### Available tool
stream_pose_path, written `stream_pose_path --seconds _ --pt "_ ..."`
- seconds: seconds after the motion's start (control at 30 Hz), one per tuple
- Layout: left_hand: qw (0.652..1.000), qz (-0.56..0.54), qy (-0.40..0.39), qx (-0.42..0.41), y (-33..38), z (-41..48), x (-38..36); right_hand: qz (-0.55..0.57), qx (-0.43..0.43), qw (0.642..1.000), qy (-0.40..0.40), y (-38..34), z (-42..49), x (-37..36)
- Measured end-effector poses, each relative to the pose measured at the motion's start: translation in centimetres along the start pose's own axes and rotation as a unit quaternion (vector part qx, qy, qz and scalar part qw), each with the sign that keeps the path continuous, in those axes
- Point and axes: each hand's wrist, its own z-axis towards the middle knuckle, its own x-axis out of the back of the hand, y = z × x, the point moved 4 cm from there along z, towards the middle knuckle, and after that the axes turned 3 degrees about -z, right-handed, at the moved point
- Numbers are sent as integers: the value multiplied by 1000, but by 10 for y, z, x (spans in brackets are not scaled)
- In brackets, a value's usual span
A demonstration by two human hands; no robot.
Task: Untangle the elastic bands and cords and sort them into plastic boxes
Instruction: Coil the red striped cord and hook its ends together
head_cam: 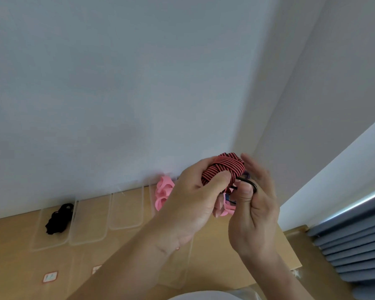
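Wooden table (214, 245) against a pale wall. I find the left hand (193, 204) gripping the striped tangle (222, 167) above it, and the right hand (256, 202) pinching a black loop (250, 183) at the tangle's right. Left of the tangle, clear boxes (126, 213) hold black cords (57, 219) and pink bands (164, 191): sorting partly done, I judge. Writing on the sticker (50, 277) is unreadable.

Clear plastic boxes (126, 211) line the table's (210, 256) far edge, close against the wall (117, 105), so they are reachable only from above or the front. Black cords (57, 219) fill the far-left box. The left hand (191, 198) and right hand (256, 204), gripping a striped bundle (223, 169), block the air above the row's right end. Bare wood shows by the right edge.
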Motion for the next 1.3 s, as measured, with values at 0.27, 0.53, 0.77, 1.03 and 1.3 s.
stream_pose_path --seconds 0.27,0.53,0.77,1.03,1.3 --pt "942 310 98 -85 0 -4 5 -50 38 998 1 2 0 3" --pt "851 502 -1 -156 20 -7 -1 -116 66 990 -52 -8 18 6" --pt "987 129 8 -91 34 -12 20 -6 56 998 -15 -30 13 4" --pt "987 -149 -41 -38 23 -12 -5 51 16 999 -1 -44 13 -1" --pt "972 125 -2 -201 50 -13 2 69 -74 993 -56 -43 12 -6"
